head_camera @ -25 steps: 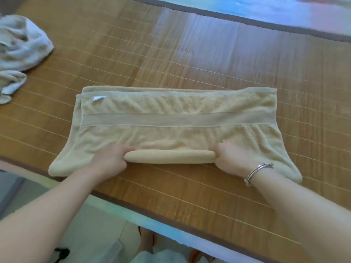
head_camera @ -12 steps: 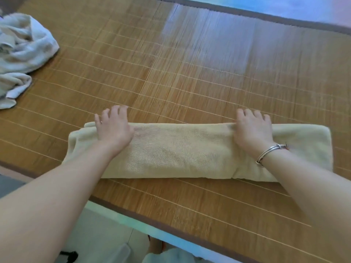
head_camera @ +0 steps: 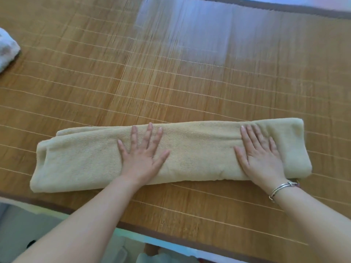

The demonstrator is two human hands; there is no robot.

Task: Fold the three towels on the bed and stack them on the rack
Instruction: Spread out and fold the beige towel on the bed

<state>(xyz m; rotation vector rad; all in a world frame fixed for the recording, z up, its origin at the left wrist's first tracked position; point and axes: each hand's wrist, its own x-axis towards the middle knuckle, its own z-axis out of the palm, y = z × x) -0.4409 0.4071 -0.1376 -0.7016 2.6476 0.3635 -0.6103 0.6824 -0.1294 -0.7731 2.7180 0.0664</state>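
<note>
A beige towel (head_camera: 199,154) lies folded into a long narrow band across the bamboo mat (head_camera: 171,82) on the bed, close to the near edge. My left hand (head_camera: 142,154) lies flat on its middle-left part, fingers spread and straight. Flat on the towel's right part rests my right hand (head_camera: 260,156), fingers straight, with a silver bangle on the wrist. A crumpled white towel (head_camera: 7,50) shows at the far left edge, mostly out of frame. The rack is not in view.
The mat's dark border (head_camera: 155,232) runs along the near edge of the bed, with floor below it. A bright patch of glare (head_camera: 190,35) lies on the mat at the back. The mat's far border (head_camera: 284,10) crosses the top right.
The towel's near edge was folded forward over the rest, making a narrow band. Both hands moved from gripping that edge to lying flat on top, sliding rightward along it.
</note>
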